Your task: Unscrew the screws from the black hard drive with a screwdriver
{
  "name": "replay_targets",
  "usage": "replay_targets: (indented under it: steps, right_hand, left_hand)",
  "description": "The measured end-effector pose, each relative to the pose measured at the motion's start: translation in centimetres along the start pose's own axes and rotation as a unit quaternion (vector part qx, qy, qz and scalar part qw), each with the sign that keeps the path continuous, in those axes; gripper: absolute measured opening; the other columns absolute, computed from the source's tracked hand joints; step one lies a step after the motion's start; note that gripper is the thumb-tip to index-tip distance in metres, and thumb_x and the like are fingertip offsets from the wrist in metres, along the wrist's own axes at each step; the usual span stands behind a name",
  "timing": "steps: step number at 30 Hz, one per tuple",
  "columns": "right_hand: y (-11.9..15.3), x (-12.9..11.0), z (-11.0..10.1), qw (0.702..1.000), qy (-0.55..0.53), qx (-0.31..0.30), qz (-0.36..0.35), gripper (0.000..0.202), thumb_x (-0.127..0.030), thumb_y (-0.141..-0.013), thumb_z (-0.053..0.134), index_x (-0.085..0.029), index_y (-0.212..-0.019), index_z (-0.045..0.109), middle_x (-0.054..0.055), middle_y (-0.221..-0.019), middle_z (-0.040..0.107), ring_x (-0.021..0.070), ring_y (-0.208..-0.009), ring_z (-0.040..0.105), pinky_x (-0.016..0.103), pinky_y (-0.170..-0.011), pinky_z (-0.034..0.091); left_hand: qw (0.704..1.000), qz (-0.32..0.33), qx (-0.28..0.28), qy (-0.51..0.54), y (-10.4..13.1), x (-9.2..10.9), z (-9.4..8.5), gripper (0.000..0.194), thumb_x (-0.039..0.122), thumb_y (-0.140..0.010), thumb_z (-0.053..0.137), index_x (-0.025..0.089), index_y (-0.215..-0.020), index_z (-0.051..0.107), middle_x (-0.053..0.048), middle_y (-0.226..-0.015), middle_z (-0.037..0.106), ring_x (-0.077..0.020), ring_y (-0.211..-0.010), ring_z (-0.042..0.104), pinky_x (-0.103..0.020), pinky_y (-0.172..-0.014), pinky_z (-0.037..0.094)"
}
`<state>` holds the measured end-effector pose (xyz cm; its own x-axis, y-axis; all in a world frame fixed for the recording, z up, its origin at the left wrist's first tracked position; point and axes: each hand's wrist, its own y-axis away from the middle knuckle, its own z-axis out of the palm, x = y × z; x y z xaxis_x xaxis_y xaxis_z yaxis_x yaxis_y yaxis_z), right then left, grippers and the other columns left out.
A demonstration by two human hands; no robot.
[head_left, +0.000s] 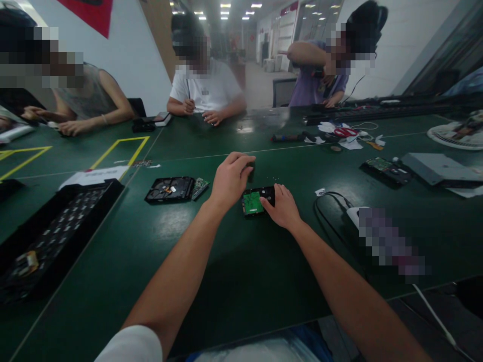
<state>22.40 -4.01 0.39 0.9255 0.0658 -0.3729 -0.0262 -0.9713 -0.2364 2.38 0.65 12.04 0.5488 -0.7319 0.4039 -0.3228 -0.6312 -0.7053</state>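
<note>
A hard drive [252,203] lies on the green table with its green circuit board facing up. My right hand [284,207] grips its right side, the thumb over the board and the fingers along the far edge. My left hand [231,182] hovers just above and left of the drive. Its fingers are curled towards the thumb, and whatever may be between them is too small or hidden to name. Several tiny screws [273,179] lie just beyond the drive. To the left sit an opened drive casing [169,189] and a loose circuit board [199,188].
A long black tray [56,236] holding small parts stands at the left. On the right are another drive [385,171], a grey metal box [441,168] and a power bank-like device [385,241] with a cable. Three people sit across the table [241,281].
</note>
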Motion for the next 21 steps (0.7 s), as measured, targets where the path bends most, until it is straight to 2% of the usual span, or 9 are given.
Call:
replay_targets:
  steps: [8,14,21]
  right_hand:
    - [-0.01,-0.11,-0.20,1.000,-0.007,0.012,-0.007,0.079,-0.063,-0.101,0.044,-0.003,-0.153,0.042,0.024,-0.154,0.049,0.0369,-0.149,0.041,0.050,-0.124,0.030]
    - [-0.01,-0.13,-0.24,1.000,-0.011,0.009,-0.006,0.080,-0.063,-0.101,0.043,-0.003,-0.154,0.041,0.025,-0.155,0.048,0.0369,-0.150,0.040,0.050,-0.124,0.029]
    - [-0.01,-0.12,-0.22,1.000,-0.015,0.005,-0.001,0.080,-0.063,-0.101,0.043,-0.004,-0.155,0.040,0.024,-0.156,0.048,0.0370,-0.151,0.038,0.051,-0.124,0.029]
  left_hand:
    - [0.999,-0.022,0.024,0.043,0.07,-0.03,0.49,0.019,0.019,-0.089,0.077,0.020,-0.104,0.064,-0.008,-0.116,0.069,-0.0204,-0.104,0.068,-0.037,-0.091,0.060]
    - [0.996,-0.044,0.026,0.072,0.10,0.09,0.65,0.024,0.015,-0.089,0.076,0.020,-0.107,0.061,-0.006,-0.112,0.066,-0.0168,-0.097,0.069,-0.034,-0.087,0.061]
    - [1.000,-0.009,0.005,0.017,0.01,0.18,-0.03,0.016,0.017,-0.092,0.071,0.021,-0.107,0.068,-0.006,-0.110,0.064,-0.0191,-0.099,0.065,-0.037,-0.090,0.057]
